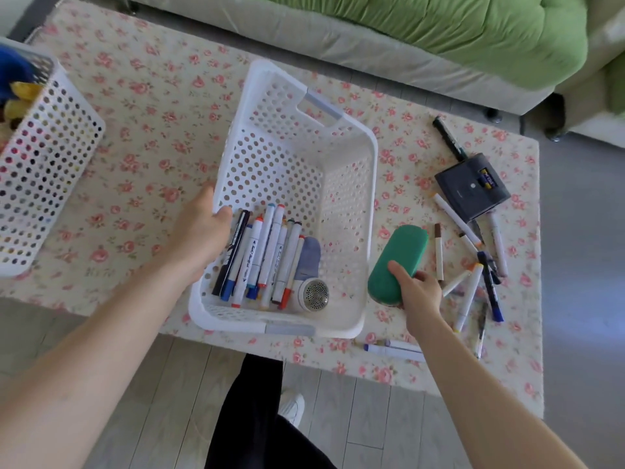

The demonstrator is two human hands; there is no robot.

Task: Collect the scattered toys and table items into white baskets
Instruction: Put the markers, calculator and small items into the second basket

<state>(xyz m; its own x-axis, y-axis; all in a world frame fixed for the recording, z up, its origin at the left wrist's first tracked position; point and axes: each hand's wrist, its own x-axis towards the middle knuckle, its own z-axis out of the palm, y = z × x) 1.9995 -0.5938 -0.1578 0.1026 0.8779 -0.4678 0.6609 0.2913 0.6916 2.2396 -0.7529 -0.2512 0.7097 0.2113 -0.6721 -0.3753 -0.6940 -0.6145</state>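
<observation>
A white perforated basket [358, 157] sits mid-table, tilted toward me. Inside it lie several markers [260, 255] and a grey-white lint shaver [313, 282]. My left hand [203, 231] grips the basket's left rim. My right hand [417, 292] holds a green oval case [395, 262] just outside the basket's right wall, above the tablecloth. Right of that hand, loose markers [470, 282] are scattered on the cloth. A dark grey box [471, 187] holding a battery lies further back, with a black pen [448, 137] beyond it.
A second white basket [50, 170] with colourful toys stands at the left edge. Two more markers [395, 348] lie near the table's front edge. The floral tablecloth [152, 123] covers the low table. A sofa with a green blanket [473, 32] runs behind it. My leg and shoe [291, 406] are below.
</observation>
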